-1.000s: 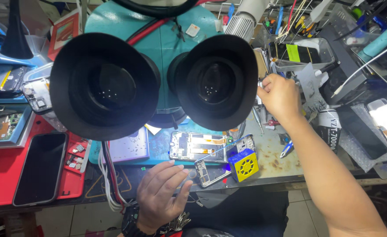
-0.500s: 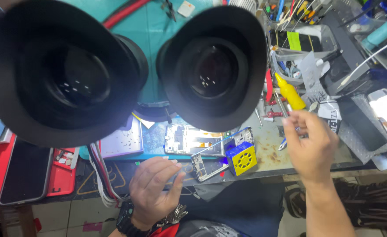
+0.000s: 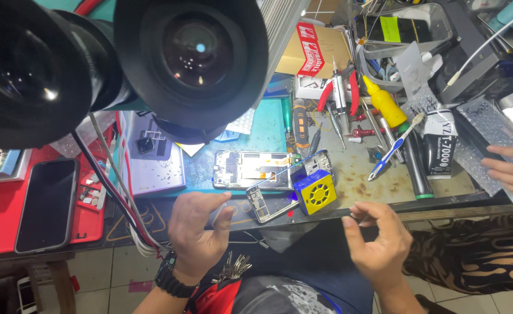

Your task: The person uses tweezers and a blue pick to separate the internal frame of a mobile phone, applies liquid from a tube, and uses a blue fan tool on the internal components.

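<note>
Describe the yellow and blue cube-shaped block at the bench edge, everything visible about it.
The yellow and blue block looks plastic: a yellow face with a round pattern of vent slots, set on a blue body. It sits slightly turned near the bench's front edge, beside the opened phone and a loose phone frame, which it appears to touch. Neither the left hand nor the right hand touches it.

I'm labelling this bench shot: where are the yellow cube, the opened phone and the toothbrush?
Yellow cube (image 3: 315,191), head view, vented front face.
Opened phone (image 3: 250,169), head view, exposed middle.
Toothbrush (image 3: 391,149), head view, blue-and-white handle.
</note>
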